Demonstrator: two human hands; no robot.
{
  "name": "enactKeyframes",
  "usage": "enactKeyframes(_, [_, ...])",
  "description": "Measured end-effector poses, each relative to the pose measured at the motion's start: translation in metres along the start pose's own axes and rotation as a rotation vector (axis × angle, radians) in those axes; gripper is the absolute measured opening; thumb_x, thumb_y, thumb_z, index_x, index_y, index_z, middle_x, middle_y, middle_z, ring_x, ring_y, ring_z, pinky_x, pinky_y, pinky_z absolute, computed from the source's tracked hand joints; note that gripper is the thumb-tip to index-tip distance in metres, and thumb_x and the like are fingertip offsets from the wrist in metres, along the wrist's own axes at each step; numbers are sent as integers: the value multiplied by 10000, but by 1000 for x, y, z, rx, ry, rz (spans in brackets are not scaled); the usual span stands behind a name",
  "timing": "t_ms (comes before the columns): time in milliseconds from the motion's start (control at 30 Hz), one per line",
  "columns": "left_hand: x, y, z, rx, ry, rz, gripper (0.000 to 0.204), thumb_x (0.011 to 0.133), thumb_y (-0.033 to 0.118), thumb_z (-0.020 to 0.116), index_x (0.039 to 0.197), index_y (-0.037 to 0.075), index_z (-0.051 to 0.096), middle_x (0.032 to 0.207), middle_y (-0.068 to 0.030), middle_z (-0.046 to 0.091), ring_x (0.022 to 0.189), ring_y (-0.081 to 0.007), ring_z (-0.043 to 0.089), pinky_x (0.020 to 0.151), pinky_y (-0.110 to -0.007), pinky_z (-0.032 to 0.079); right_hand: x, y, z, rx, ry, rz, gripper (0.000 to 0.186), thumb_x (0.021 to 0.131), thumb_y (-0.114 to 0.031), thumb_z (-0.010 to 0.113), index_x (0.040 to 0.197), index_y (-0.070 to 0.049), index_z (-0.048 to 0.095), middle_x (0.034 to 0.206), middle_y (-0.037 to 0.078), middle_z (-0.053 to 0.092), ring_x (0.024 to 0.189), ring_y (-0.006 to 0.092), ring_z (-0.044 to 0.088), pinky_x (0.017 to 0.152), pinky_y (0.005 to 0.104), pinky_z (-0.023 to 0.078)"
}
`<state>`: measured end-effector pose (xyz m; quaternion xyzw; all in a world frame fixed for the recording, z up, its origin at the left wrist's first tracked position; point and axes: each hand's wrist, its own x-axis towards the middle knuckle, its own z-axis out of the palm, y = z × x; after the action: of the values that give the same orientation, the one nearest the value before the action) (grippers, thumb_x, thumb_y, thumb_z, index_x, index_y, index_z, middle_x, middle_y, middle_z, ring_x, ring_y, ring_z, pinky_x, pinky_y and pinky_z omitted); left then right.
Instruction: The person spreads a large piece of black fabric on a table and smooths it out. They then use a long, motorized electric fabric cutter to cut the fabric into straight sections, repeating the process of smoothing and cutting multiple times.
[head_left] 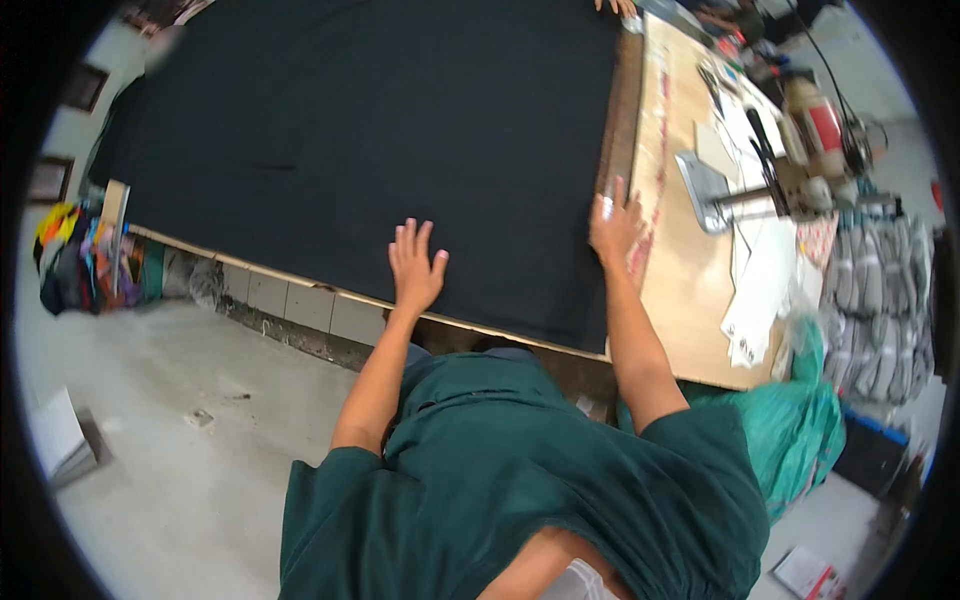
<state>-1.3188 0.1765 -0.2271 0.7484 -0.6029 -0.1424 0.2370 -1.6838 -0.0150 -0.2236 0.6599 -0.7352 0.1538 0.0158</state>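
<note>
A wide sheet of black fabric point(380, 120) covers most of the table. My left hand point(415, 268) lies flat on it near the front edge, fingers spread, holding nothing. At the fabric's right edge, my right hand point(617, 228) rests with fingers stretched out, touching the near end of a long brown strip point(625, 105). Something small and whitish shows by its fingers; I cannot make out what it is. The strip runs along the fabric's edge toward the far side, where another person's hand point(616, 6) is at its far end.
To the right, a cloth-cutting machine point(770, 180) stands on the bare wooden tabletop point(690, 330) among white paper pieces point(755, 300). Bundled grey cloth point(870, 270) is stacked beyond. A green plastic bag point(800, 430) sits by the table's near right corner. Colourful cloth point(75, 250) is piled at left.
</note>
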Motion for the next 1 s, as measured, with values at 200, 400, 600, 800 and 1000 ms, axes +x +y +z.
enactKeyframes(200, [-4, -52, -71, -631, -258, -12, 262, 1038, 248, 652, 1245, 123, 752, 1539, -174, 568, 1549, -374, 381, 1258, -483, 327, -3, -29, -8, -294, -173, 137, 721, 1080, -581, 422, 1717, -328, 199, 1726, 291, 223, 1569, 517, 266, 1216, 734, 219])
enactKeyframes(400, [-16, -201, -200, -855, 7, -141, 268, 1066, 222, 596, 1240, 84, 744, 1433, -142, 641, 1317, -278, 609, 1136, -403, 456, -77, -217, -14, 81, 119, -286, 395, 977, -61, 590, 1369, -82, 637, 1466, 216, 559, 1297, 438, 575, 1072, 537, 471])
enactKeyframes(600, [-60, -351, -324, -919, 219, -465, 325, 1082, 270, 595, 1329, 83, 694, 1359, -63, 671, 1239, -180, 612, 1067, -351, 480, -241, -479, -3, 715, -472, -515, 241, 1037, -52, 575, 1232, -20, 713, 1110, 134, 703, 900, 192, 705, 741, 316, 534])
enactKeyframes(800, [-5, -473, -391, -1381, 369, -548, 480, 1074, 316, 637, 1452, 29, 565, 1432, -122, 614, 1285, -218, 622, 1061, -359, 515, -226, -637, 16, 1426, -1561, 244, 457, 1111, -248, 551, 1515, -42, 501, 1378, 185, 649, 987, 233, 719, 767, 339, 573])
enactKeyframes(1000, [62, -577, -410, -1685, 381, -653, 574, 1049, 256, 679, 1534, 23, 480, 1484, -168, 580, 1306, -249, 632, 1124, -367, 524, -236, -710, 65, 1587, -1184, 764, 532, 1111, -311, 521, 1574, -66, 431, 1523, 228, 582, 1237, 316, 680, 870, 335, 573])
